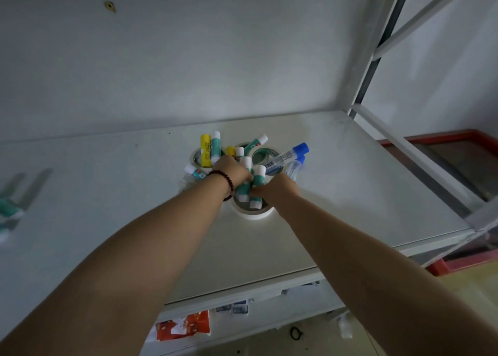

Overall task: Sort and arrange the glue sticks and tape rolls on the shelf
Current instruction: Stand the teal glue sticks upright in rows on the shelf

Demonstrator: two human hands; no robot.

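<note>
Head view: your left hand (233, 171) and right hand (277, 187) each grip teal glue sticks (244, 187) over the front tape roll (253, 213) mid-shelf (350, 194); seat them upright inside without nudging the roll.

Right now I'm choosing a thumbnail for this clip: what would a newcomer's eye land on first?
First the two hands meeting mid-shelf: the left hand and right hand both grip teal glue sticks standing inside a white tape roll. Behind them, a yellow glue stick stands upright in another roll, and blue-capped glue tubes slant out to the right.
</note>
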